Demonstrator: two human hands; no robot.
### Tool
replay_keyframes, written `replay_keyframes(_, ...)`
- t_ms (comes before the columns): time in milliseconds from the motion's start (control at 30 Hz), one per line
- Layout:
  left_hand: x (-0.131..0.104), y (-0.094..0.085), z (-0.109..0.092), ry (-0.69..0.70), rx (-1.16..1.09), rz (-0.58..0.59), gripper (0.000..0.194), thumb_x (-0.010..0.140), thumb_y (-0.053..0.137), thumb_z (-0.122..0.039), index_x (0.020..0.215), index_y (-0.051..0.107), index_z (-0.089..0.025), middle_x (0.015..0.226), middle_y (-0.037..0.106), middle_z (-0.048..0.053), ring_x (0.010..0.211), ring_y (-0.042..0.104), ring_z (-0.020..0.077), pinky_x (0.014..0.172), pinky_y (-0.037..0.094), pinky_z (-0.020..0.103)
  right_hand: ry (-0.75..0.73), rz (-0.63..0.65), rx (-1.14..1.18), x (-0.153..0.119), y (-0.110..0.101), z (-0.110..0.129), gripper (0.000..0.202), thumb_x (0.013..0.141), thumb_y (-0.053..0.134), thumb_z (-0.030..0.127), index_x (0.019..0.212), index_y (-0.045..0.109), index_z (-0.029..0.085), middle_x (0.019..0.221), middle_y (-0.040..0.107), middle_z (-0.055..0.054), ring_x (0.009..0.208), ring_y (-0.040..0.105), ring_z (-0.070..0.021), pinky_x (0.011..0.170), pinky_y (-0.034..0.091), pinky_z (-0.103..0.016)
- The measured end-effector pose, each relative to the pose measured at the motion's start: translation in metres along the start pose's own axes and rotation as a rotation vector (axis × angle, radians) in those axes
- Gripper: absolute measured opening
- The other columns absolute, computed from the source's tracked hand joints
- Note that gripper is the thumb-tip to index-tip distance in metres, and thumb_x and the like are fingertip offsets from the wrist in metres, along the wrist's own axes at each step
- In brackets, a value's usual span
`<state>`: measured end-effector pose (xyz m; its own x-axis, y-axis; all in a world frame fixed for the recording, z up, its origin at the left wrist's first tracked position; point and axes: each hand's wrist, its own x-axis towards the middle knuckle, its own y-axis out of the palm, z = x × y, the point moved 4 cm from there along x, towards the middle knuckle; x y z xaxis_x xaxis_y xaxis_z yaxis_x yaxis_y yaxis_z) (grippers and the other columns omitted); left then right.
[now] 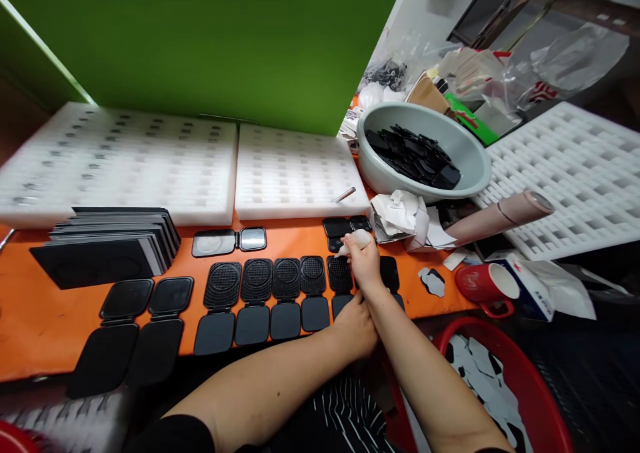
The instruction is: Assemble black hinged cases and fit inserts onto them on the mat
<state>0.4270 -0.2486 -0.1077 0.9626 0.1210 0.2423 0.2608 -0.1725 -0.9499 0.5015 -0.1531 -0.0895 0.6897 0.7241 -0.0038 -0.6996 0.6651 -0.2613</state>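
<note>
My right hand [365, 263] is closed around a small white squeeze bottle [357, 241]. Its narrow tip points down toward the ridged inner face of an open black compact case [339, 274]. My left hand [357, 329] rests lower, at the front edge of the row of cases, partly under my right wrist. Its fingers are mostly hidden, so any grip is unclear. More open compact cases [287, 278] lie to the left, ridged halves at the back and smooth lids in front. Another black case [389, 273] shows just right of my right wrist.
White foam trays [303, 173] line the back of the orange table [280, 239]. Black panels [107, 259] stand stacked at left. A grey basin [370, 166] of black parts, a pink tumbler [495, 219], and a red mug [473, 285] sit right. A red tub [547, 406] is below.
</note>
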Motion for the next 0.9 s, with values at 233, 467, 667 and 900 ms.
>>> replay_keyframes(233,0.004,-0.021,0.005,-0.049,-0.042,0.137,0.071,0.074,0.056,-0.055,0.130,0.049,-0.011,0.135,0.049,0.013,0.134,0.027,0.0314,0.111,0.010,0.050,0.199,-0.076,0.347,-0.007,-0.016,0.019,0.035,0.064,0.069,0.047,0.074,0.055,0.017,0.072,0.068,-0.004,0.040,0.044,-0.0064,0.036,0.037,-0.020)
replay_keyframes(467,-0.078,-0.071,0.027,-0.168,-0.063,0.060,0.055,0.087,0.045,-0.046,0.131,0.045,-0.014,0.138,0.046,0.011,0.128,0.037,0.0250,0.107,0.021,0.044,0.085,0.129,0.151,-0.037,0.006,0.021,0.036,0.069,0.066,0.050,0.074,0.058,0.016,0.069,0.068,-0.005,0.041,0.047,-0.0088,0.035,0.036,-0.021)
replay_keyframes(667,-0.125,-0.064,0.049,-0.397,-0.040,0.059,0.053,0.088,0.042,-0.047,0.135,0.040,-0.020,0.143,0.040,0.007,0.130,0.035,0.0254,0.107,0.020,0.049,0.039,0.127,-0.047,-0.045,0.019,0.010,0.039,0.071,0.063,0.054,0.082,0.060,0.016,0.075,0.070,-0.007,0.049,0.056,-0.0147,0.038,0.039,-0.024)
replay_keyframes(900,-0.129,-0.057,0.053,-0.421,-0.084,-0.023,0.048,0.091,0.038,-0.043,0.135,0.039,-0.024,0.141,0.043,0.004,0.130,0.035,0.0208,0.109,0.018,0.046,-0.127,0.108,-0.296,-0.045,0.019,0.021,0.035,0.075,0.059,0.051,0.084,0.061,0.017,0.075,0.069,-0.007,0.066,0.062,-0.0200,0.063,0.048,-0.032)
